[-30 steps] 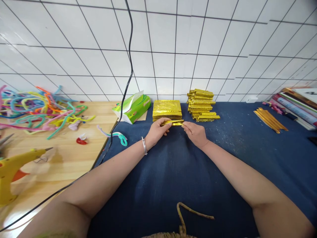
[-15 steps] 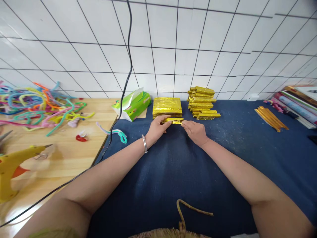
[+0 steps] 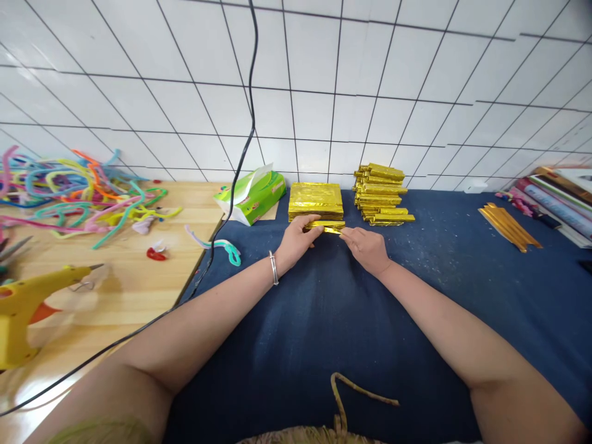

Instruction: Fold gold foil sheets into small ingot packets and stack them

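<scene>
A narrow folded strip of gold foil paper (image 3: 331,226) lies between my two hands on the dark blue cloth (image 3: 296,333). My left hand (image 3: 298,239) pinches its left part between thumb and fingers. At the right end, my right hand (image 3: 366,248) closes its fingertips on the strip. Just behind the strip sits a flat stack of gold foil sheets (image 3: 315,193). Right of that stack is a pile of folded gold strips (image 3: 380,194). The undersides of my fingers are hidden.
A green tissue pack (image 3: 261,197) stands left of the stack, with a black cable (image 3: 252,117) hanging in front. Colourful pipe cleaners (image 3: 74,191) and a yellow glue gun (image 3: 44,296) occupy the wooden table. Orange-gold strips (image 3: 509,227) and books (image 3: 555,200) lie right.
The whole view has shifted slightly, so things appear a little further right. Both hands keep their hold on the gold strip, with barely any finger movement.
</scene>
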`<state>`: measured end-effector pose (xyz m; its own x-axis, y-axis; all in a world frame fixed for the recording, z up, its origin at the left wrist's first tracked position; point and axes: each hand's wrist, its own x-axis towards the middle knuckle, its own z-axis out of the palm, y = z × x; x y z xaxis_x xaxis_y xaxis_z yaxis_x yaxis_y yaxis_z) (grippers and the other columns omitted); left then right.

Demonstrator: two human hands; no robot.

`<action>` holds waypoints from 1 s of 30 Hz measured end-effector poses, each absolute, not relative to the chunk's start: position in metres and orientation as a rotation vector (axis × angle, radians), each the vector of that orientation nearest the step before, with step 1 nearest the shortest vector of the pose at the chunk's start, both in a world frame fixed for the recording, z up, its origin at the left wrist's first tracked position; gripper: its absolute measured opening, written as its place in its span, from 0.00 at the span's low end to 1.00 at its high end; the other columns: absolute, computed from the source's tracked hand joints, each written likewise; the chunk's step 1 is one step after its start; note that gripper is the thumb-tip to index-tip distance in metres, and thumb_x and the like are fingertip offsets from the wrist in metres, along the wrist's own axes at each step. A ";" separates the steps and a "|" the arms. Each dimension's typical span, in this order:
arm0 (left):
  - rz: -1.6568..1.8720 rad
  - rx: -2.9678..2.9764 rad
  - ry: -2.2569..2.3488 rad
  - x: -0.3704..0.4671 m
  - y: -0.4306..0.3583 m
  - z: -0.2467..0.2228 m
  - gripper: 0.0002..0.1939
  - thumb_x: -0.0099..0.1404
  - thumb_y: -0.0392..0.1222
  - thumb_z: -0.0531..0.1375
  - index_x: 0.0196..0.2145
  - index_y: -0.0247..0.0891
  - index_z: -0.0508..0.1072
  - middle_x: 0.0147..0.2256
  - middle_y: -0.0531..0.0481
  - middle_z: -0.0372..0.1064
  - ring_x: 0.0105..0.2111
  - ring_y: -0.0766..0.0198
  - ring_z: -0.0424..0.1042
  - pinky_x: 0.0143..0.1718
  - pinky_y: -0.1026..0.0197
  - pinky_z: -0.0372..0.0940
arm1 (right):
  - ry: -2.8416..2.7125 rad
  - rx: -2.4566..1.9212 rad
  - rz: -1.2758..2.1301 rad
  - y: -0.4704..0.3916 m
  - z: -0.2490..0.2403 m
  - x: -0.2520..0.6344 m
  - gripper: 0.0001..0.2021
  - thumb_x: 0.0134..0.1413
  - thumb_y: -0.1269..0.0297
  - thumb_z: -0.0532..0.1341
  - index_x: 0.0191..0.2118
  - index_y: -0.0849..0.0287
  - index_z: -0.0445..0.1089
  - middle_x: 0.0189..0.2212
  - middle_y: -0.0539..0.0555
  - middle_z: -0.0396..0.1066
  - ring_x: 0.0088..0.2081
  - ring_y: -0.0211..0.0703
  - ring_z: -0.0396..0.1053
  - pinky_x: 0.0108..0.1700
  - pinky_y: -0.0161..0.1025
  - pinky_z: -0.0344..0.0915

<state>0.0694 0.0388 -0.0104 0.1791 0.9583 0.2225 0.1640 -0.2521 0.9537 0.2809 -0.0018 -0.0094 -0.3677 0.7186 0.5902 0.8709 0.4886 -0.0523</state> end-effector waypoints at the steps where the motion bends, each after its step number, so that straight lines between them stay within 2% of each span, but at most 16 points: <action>1: 1.167 1.599 1.094 0.069 0.039 -0.010 0.22 0.59 0.47 0.62 0.50 0.38 0.71 0.44 0.44 0.65 0.30 0.70 0.65 0.21 0.71 0.66 | -2.184 -1.302 -0.348 -0.002 -0.009 0.281 0.15 0.64 0.58 0.51 0.48 0.56 0.70 0.39 0.53 0.76 0.39 0.39 0.73 0.41 0.35 0.63; 5: 1.172 1.611 1.084 0.069 0.038 -0.010 0.21 0.59 0.47 0.62 0.49 0.39 0.72 0.43 0.45 0.65 0.30 0.70 0.65 0.21 0.71 0.65 | -2.131 -1.271 -0.261 -0.001 -0.008 0.280 0.15 0.64 0.59 0.51 0.48 0.57 0.70 0.42 0.53 0.76 0.42 0.40 0.73 0.45 0.35 0.64; 12: 1.155 1.635 1.085 0.068 0.038 -0.012 0.20 0.59 0.48 0.61 0.48 0.39 0.72 0.43 0.45 0.65 0.31 0.68 0.65 0.21 0.70 0.67 | -2.052 -1.290 -0.087 0.001 -0.008 0.279 0.15 0.63 0.57 0.52 0.46 0.57 0.71 0.41 0.54 0.76 0.42 0.41 0.73 0.45 0.36 0.65; 22: 1.132 1.650 1.069 0.069 0.038 -0.008 0.17 0.60 0.47 0.61 0.45 0.37 0.73 0.41 0.46 0.67 0.28 0.71 0.64 0.21 0.70 0.66 | -1.876 -1.335 0.328 0.000 0.005 0.278 0.11 0.59 0.57 0.56 0.35 0.56 0.73 0.28 0.50 0.73 0.32 0.40 0.71 0.38 0.35 0.64; 30: 1.132 1.641 1.063 0.070 0.037 -0.006 0.16 0.59 0.46 0.61 0.43 0.37 0.73 0.39 0.48 0.68 0.25 0.73 0.63 0.21 0.71 0.65 | -1.788 -1.324 0.508 0.003 0.006 0.280 0.12 0.54 0.55 0.58 0.28 0.58 0.72 0.27 0.51 0.71 0.32 0.40 0.67 0.37 0.36 0.62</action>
